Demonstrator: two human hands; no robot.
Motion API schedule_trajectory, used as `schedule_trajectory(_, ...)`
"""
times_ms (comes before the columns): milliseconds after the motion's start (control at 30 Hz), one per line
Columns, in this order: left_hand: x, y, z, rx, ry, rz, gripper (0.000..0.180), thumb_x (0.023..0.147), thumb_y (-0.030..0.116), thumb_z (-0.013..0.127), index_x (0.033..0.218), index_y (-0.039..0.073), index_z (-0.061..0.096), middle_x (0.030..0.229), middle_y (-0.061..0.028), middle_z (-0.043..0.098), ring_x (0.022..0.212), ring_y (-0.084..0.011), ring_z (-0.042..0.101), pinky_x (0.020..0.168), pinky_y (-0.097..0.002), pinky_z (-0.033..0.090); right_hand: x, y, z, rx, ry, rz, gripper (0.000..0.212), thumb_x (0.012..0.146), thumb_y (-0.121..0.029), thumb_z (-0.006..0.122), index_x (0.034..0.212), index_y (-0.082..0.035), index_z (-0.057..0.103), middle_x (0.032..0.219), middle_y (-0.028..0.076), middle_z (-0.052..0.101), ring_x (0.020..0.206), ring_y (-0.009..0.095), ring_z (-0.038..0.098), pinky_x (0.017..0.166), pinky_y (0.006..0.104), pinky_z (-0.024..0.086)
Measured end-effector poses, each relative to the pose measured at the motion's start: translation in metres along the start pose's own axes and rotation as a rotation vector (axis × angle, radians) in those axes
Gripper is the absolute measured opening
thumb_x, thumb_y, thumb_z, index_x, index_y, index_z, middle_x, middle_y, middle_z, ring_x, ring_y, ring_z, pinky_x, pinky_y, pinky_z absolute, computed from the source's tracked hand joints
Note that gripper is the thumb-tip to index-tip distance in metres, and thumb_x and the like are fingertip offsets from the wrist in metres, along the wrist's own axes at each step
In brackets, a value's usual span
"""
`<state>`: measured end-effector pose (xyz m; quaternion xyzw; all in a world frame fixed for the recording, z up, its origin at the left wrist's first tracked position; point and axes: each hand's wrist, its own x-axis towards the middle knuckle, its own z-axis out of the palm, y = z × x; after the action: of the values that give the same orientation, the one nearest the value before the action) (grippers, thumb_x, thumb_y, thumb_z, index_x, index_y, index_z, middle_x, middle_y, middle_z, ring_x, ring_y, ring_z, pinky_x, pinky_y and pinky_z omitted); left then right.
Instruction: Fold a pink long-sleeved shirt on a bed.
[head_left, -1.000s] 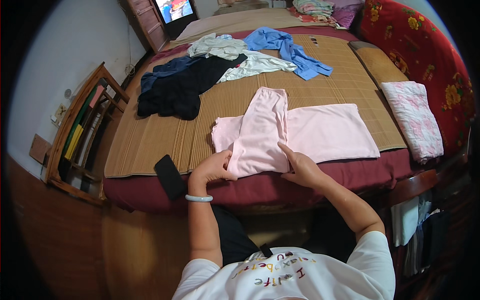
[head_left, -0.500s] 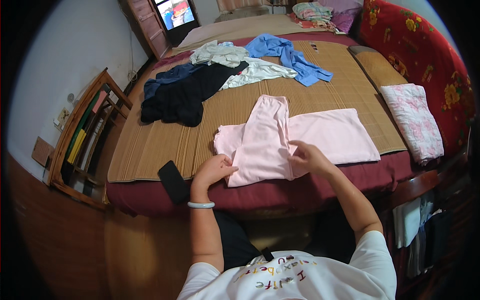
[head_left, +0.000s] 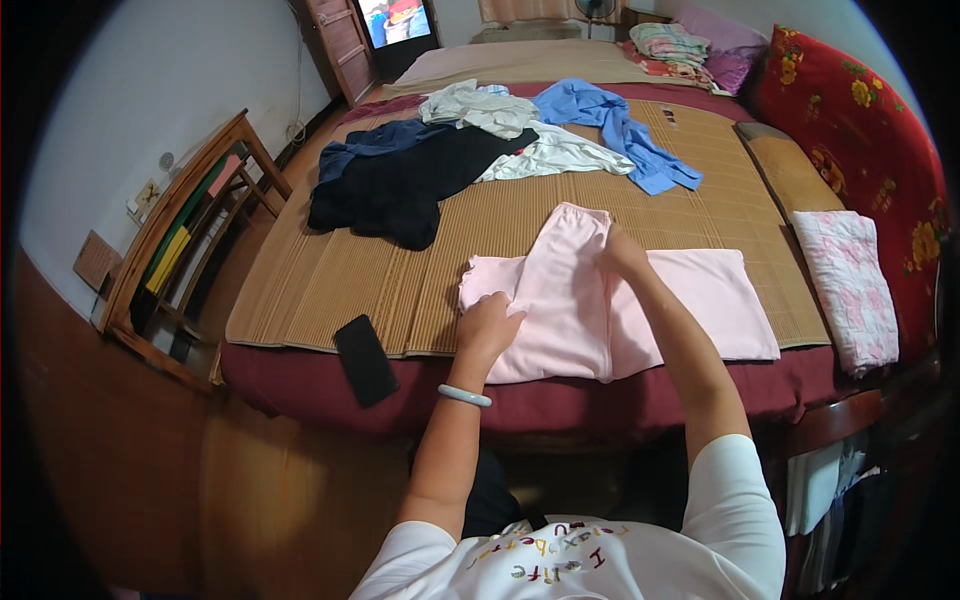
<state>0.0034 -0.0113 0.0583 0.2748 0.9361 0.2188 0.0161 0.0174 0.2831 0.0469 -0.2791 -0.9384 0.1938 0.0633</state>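
A pale pink garment (head_left: 560, 310) lies partly folded across the near edge of the bed, with a ruffled edge at its left and a flat panel stretching right. One section of it is laid over the middle and points toward the far side. My left hand (head_left: 488, 326), a pale bangle on its wrist, has its fingers closed on the cloth near the ruffled end. Farther up, my right hand (head_left: 626, 252) grips the upper right edge of the folded section; its fingertips are partly hidden.
A black phone (head_left: 365, 360) rests on the bed's front edge, left of the garment. Beyond are black clothing (head_left: 400, 190), a white shirt (head_left: 555, 150) and a blue shirt (head_left: 625, 135) on the bamboo mat (head_left: 290, 290). A folded pink-and-white quilt (head_left: 848, 290) lies at right.
My right hand has moved away from me along the garment's edge to its upper part. My left hand has shifted up toward the ruffled end. The view has also shifted.
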Motion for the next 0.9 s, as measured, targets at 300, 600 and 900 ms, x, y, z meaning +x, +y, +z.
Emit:
schedule_trajectory(300, 0.005, -0.004, -0.011, -0.138, -0.159, -0.103, 0.031, 0.088, 0.036, 0.065, 0.094, 0.006, 0.061, 0.094, -0.0165, 0.069, 0.090, -0.0360, 0.066, 0.078, -0.0460, 0.050, 0.038, 0.050, -0.009, 0.421, -0.252, 0.084, 0.035, 0.076, -0.017, 0.071, 0.102, 0.006, 0.065, 0.082, 0.020, 0.071, 0.074, 0.031, 0.071, 0.063, 0.0388, 0.054)
schedule_trajectory(600, 0.011, -0.010, 0.000, -0.057, -0.128, -0.082, 0.042, 0.085, 0.044, 0.066, 0.100, 0.005, 0.067, 0.096, -0.0175, 0.070, 0.088, -0.0344, 0.067, 0.075, -0.0437, 0.051, 0.087, 0.018, 0.015, 0.162, 0.164, 0.008, 0.056, 0.083, -0.037, 0.068, 0.117, 0.007, 0.059, 0.108, 0.030, 0.066, 0.096, 0.044, 0.067, 0.082, 0.0482, 0.053)
schedule_trajectory(900, 0.018, -0.021, -0.006, -0.082, -0.249, 0.010, 0.046, 0.083, 0.046, 0.068, 0.089, 0.001, 0.066, 0.083, -0.0182, 0.066, 0.078, -0.0329, 0.065, 0.069, -0.0431, 0.050, 0.154, 0.030, 0.027, -0.106, -0.191, -0.215, 0.031, 0.080, -0.037, 0.071, 0.083, -0.006, 0.072, 0.094, 0.017, 0.070, 0.086, 0.028, 0.069, 0.075, 0.0418, 0.052)
